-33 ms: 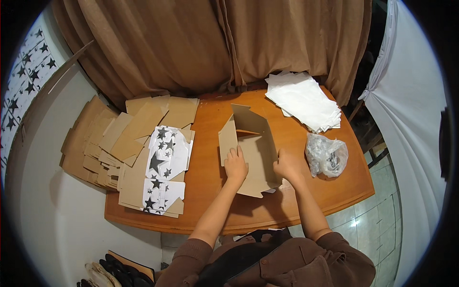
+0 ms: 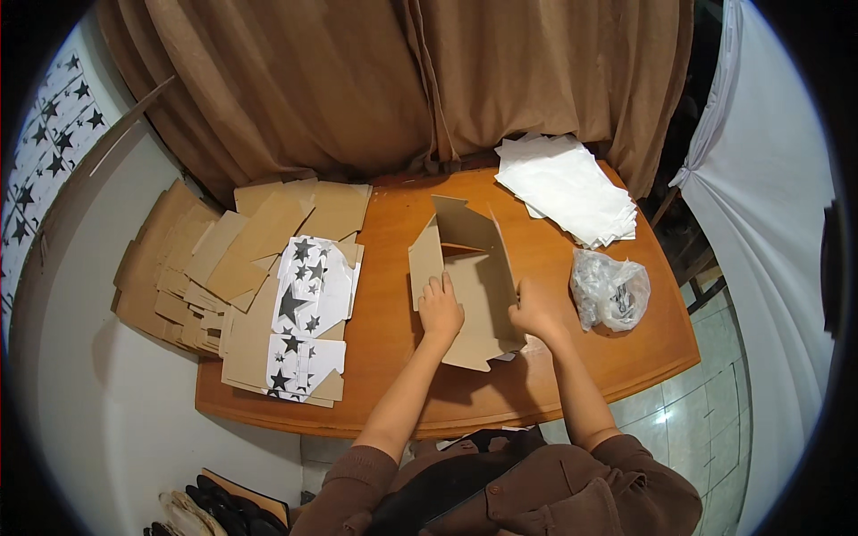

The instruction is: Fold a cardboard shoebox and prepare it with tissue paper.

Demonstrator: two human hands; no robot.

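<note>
A partly folded brown cardboard box (image 2: 478, 304) stands in the middle of the wooden table, with its side panels raised and its near flap lying low. My left hand (image 2: 441, 308) is at the left panel, fingers bent over the cardboard. At the right panel, my right hand (image 2: 534, 313) is closed against its outer side near the close end; the fingertips are partly hidden. A short inner piece crosses the box toward its far end. Below the right panel's near corner, a bit of white shows.
Flat cardboard pieces (image 2: 259, 241) are stacked at the left, with white star-printed pieces (image 2: 304, 295) on top. White sheets (image 2: 567, 188) lie at the far right. A clear plastic bag (image 2: 610, 290) sits right of my right hand. Brown curtains (image 2: 295, 89) hang behind the table (image 2: 393, 384).
The box's right panel has tipped inward, to the left, and stands steeper. My right hand has shifted slightly left with it. The left hand stays in place.
</note>
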